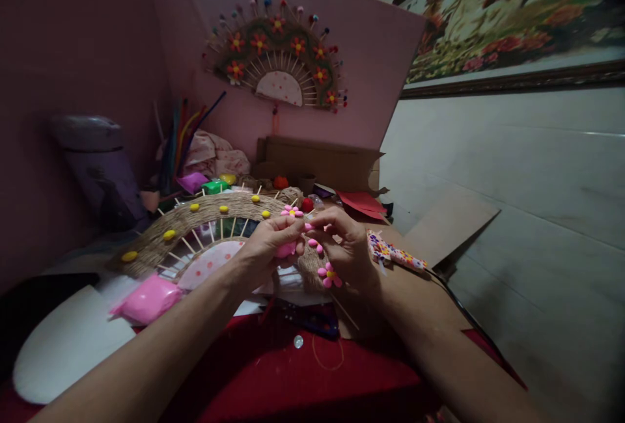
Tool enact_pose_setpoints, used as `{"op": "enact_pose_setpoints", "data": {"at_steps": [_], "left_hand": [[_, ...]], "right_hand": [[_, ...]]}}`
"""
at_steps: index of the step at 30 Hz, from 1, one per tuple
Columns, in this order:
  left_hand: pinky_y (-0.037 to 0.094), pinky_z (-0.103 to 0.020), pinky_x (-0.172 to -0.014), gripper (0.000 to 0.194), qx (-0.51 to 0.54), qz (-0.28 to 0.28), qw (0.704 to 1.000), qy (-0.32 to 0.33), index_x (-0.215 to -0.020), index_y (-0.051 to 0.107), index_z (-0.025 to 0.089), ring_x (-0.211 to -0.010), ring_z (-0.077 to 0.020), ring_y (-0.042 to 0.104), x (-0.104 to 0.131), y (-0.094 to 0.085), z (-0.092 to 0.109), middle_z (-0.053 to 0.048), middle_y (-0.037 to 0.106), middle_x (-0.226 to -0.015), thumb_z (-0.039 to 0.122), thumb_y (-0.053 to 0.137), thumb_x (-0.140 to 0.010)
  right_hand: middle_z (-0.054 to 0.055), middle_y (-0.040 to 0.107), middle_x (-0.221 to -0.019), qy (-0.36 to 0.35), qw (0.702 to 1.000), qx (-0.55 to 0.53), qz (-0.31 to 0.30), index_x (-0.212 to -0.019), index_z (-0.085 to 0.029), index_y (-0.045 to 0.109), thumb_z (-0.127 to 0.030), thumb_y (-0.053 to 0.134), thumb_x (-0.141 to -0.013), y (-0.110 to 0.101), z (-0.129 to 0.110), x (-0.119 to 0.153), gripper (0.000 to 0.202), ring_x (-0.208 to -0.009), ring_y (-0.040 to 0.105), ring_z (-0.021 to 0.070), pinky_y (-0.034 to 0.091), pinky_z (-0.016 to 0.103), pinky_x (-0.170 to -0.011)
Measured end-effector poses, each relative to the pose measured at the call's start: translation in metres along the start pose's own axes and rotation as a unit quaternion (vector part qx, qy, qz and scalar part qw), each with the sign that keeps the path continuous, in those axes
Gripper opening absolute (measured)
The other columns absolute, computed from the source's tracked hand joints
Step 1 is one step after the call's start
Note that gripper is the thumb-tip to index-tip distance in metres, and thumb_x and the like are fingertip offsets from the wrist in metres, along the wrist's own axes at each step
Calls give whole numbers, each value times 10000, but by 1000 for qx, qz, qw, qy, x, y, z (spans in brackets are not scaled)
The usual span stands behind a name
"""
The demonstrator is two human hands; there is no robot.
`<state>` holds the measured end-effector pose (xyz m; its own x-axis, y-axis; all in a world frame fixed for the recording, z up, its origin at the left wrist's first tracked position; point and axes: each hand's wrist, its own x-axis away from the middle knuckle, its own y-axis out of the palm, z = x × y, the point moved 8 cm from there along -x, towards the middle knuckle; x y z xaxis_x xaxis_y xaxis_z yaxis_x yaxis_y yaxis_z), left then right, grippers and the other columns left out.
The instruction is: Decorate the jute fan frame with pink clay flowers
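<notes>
My left hand (274, 241) is closed round a lump of pink modelling clay (286, 250), part of which shows below the fingers. The fingertips of my right hand (344, 234) pinch a small pink clay piece (308, 227) close to my left fingertips. Behind and under both hands lies a half-round fan (190, 224) wrapped in twine, with thin sticks and several yellow clay dots. A pink clay flower (291, 212) with a yellow centre sits on its band, and another pink flower (329, 274) is lower right. Loose pink petals (315, 245) lie between them.
A pink clay packet (149, 299) lies left of my forearm. Dark-handled scissors (312, 320) rest on the red tablecloth (263, 371). A glue gun with flowered covering (395, 254) and its cord lie right. Cardboard (317, 156) stands behind; a finished fan (278, 52) hangs above.
</notes>
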<state>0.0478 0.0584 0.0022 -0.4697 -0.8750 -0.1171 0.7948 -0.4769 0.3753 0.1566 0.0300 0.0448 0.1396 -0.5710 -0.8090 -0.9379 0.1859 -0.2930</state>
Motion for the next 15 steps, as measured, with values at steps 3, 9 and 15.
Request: {"op": "enact_pose_setpoints", "data": {"at_steps": [3,9,15], "left_hand": [[229,-145,-349,394,-2,-3,1000,-15,-741,554,141,-375,-37,381,1,2,-2,18,534,-487,468,757,-655],[224,-147,-346,399,-9,-2,1000,-20,-700,539,140,-370,-35,373,3,2,-2,10,539,-484,450,780,-627],[225,-145,-345,374,-1,6,1000,-10,-741,575,138,-377,-42,389,0,-2,-2,12,542,-488,456,755,-660]], "right_hand": [[21,631,-829,-4,1000,1,-2,-854,-208,639,-183,640,-815,0,-2,0,46,-757,597,139,492,267,-622],[23,636,-839,-20,1000,-2,5,-846,-207,637,-169,639,-814,-1,-5,0,50,-762,591,136,487,266,-620],[25,635,-853,-17,1000,-5,11,-857,-210,639,-165,633,-817,-1,-2,0,61,-752,590,133,492,262,-602]]}}
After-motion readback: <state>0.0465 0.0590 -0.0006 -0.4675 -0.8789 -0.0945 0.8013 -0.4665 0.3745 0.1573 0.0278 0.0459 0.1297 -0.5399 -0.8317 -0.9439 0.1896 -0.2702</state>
